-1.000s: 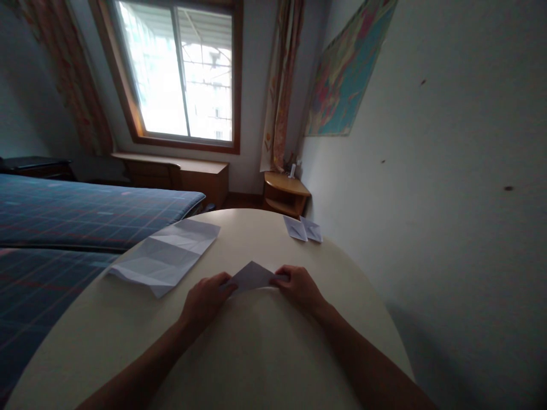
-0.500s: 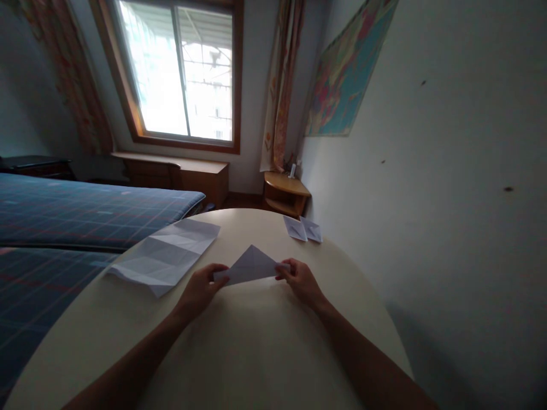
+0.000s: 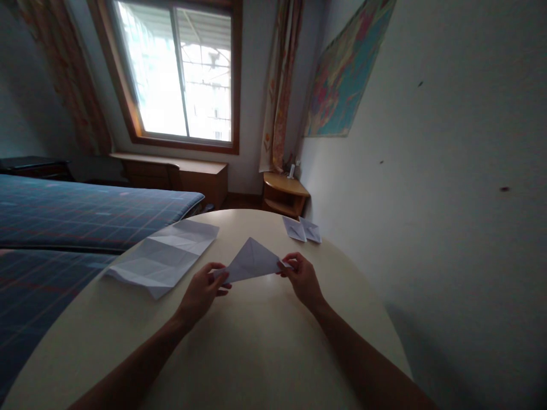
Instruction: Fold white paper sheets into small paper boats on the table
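A white sheet of paper folded into a triangle (image 3: 252,262) is held above the table, its peak pointing away from me. My left hand (image 3: 207,287) pinches its left corner between thumb and fingers. At the opposite corner, my right hand (image 3: 302,279) has thumb and fingers closed on the paper. A crease runs down from the peak. Left of my hands lies a larger creased sheet of paper (image 3: 168,256), spread out with raised folds. Two small folded paper pieces (image 3: 294,229) rest side by side near the far right edge.
The round cream table (image 3: 256,353) stands against a white wall (image 3: 448,239) on the right. A bed with a blue plaid mattress (image 3: 98,213) adjoins its left side. Past the far edge are a small wooden shelf (image 3: 285,185) and a low desk (image 3: 205,171) under the window.
Both hands keep hold of the folded paper. Its peak has risen slightly and more of its face shows. My right hand is a little higher.
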